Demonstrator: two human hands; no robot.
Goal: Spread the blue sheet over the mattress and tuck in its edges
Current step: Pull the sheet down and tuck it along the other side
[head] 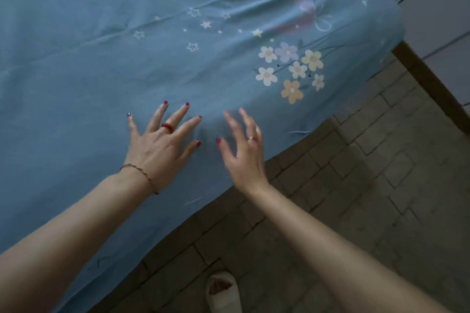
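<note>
I am seeing the blue sheet (106,63) lying spread across the mattress, creased in long folds toward the far end, with a star and flower print (292,71) near the far corner. Its near edge is hanging over the side of the bed. My left hand (160,145) is resting flat on the sheet just inside that edge, fingers (183,112) splayed straight and holding nothing. My right hand (244,155) is hovering just beside it over the edge, blurred, fingers loosely spread and gripping nothing; I cannot tell whether it is touching the cloth. Both forearms are reaching in from below. A tiled floor (356,198) is lying alongside the bed, a white slipper (223,292) on it, and a wooden bed frame (432,84) is showing past the corner.
</note>
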